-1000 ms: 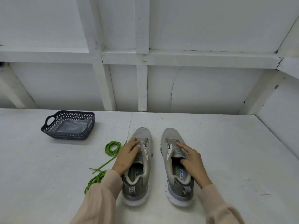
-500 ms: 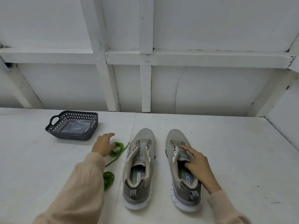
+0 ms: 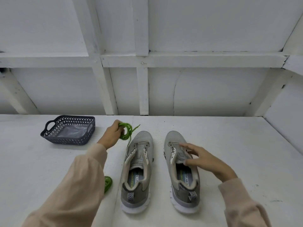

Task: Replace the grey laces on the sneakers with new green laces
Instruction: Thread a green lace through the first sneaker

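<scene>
Left hand [image 3: 113, 135] grips a coiled green lace [image 3: 126, 132] beside the toe of the left sneaker [image 3: 136, 171].
Right hand [image 3: 203, 159], fingers spread and blurred, rests on the right sneaker [image 3: 182, 182]; a second green lace [image 3: 107, 183] lies half hidden behind the sleeve [image 3: 78, 185].

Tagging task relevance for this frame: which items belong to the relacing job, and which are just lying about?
In the job:
- left grey mesh sneaker
- right grey mesh sneaker, right hand resting on its tongue
- coiled green lace, gripped by the left hand
- second green lace coil, beside the left sleeve

Lying about:
- dark perforated plastic basket, apart from the shoes on the white table
</scene>
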### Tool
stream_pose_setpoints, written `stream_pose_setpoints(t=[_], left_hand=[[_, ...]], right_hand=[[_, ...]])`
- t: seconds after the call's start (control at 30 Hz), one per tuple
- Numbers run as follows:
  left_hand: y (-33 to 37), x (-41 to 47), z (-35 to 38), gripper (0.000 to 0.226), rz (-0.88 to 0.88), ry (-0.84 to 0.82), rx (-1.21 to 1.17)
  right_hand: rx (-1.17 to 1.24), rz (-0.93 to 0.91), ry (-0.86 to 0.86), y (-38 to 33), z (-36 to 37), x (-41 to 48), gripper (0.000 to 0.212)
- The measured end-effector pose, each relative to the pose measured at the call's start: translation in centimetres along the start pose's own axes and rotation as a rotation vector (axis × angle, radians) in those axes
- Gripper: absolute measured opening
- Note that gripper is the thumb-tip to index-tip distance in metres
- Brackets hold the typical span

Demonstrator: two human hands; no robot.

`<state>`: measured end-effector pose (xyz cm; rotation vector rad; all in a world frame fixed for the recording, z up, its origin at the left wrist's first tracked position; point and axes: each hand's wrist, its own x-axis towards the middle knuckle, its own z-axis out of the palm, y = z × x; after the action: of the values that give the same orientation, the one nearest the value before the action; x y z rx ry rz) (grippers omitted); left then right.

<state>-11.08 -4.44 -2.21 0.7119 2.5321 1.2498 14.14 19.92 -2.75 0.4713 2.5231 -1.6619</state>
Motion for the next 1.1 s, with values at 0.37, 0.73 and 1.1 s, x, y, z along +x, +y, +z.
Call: stream_pose_setpoints(t=[0.37,0.73,1.1], left_hand=[[13.4,-2.0,5.6,0.028,0.392,-0.161,-0.267],[11.0,-2.4,7.0,0.018,0.327,-0.326,-0.117],[11.3,-2.6,8.1,0.014,0.342,-0.334,-0.175]], right_hand=[[0.298,-0.203,0.248,-8.2,2.6,1.9,0.018],[0.78,-0.258,0.688,-3.2,-5.7,-2.6,0.022],[1.148,-0.153,1.218,2.2,-8.6,-3.7,0.025]])
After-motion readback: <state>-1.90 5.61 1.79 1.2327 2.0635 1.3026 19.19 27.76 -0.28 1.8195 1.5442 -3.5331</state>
